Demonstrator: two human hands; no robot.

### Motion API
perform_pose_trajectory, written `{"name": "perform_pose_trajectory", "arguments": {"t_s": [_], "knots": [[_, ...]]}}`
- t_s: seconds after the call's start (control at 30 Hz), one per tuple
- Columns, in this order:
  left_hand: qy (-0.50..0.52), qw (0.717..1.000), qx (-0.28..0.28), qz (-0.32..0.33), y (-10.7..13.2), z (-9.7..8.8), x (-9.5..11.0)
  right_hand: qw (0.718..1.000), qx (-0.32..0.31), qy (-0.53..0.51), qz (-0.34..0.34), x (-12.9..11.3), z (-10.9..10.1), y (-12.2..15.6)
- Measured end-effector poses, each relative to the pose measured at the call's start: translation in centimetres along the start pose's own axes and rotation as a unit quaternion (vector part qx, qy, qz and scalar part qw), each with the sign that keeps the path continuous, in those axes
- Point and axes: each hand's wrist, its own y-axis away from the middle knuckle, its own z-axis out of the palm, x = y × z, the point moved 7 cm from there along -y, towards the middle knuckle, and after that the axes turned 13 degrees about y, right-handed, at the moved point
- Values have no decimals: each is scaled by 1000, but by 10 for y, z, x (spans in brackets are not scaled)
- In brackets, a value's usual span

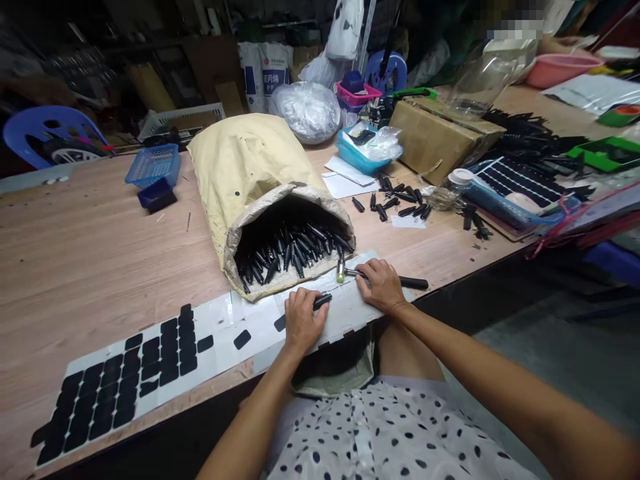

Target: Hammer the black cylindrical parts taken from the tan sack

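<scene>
My left hand is closed round a small black tube-shaped piece, whose end sticks out beyond the fingers over a white board at the table's front edge. To the right, my right hand grips a small hammer by its shaft; the hammer lies low over the board, its yellowish-tipped head pointing left and its black handle right. Just beyond both hands, a yellow sack lies with its mouth towards me, many similar black pieces inside. Black rounded patches sit in rows on a white sheet at left.
Loose black pieces lie right of the sack, near a cardboard box and a blue basket. Another blue basket stands left. Below the table edge, an open bag hangs at my lap. A co-worker sits across the table.
</scene>
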Motion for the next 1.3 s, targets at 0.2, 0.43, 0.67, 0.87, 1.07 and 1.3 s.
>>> {"name": "perform_pose_trajectory", "arguments": {"t_s": [0.2,0.43,0.67,0.87,1.07,1.3], "knots": [[10,1000,-16,3,2,3,1,1000,-6,-12,-1,0,0,3],[31,999,-41,8,4,8,-1,1000,-6,-12,-2,2,2,5],[47,998,-41,6,2,6,-6,1000,-1,-9,-4,-2,5,3],[50,998,-36,14,5,-2,-17,1000,16,-17,-7,-14,3,3],[61,997,-38,7,8,-9,-24,999,26,-27,-10,-22,2,4],[53,998,-46,3,5,-12,-25,999,23,-35,-8,-22,6,-1]]}}
